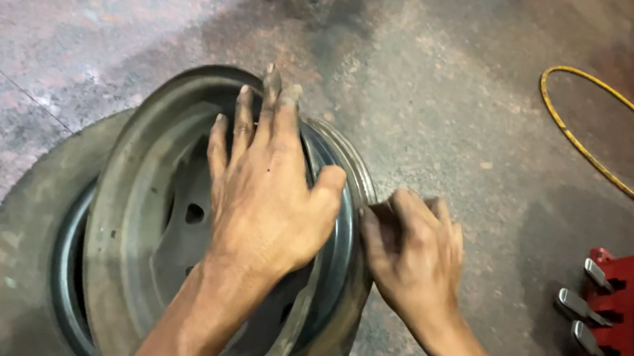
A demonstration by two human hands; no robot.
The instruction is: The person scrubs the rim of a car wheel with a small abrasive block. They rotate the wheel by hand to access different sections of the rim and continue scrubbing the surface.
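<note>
Two hands on a steel rim
Left hand [264,195] lies flat, fingers spread, across the rim [135,218] leaning on a tyre [22,243] on the floor; right hand [410,255] pinches the rim's edge

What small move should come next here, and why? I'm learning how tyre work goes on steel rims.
Probably a firmer grip with the right hand on the rim's edge. The left hand lies flat and open across the tilted steel rim, which leans on a worn tyre lying on the concrete floor, so the rim seems only steadied, not held.
</note>
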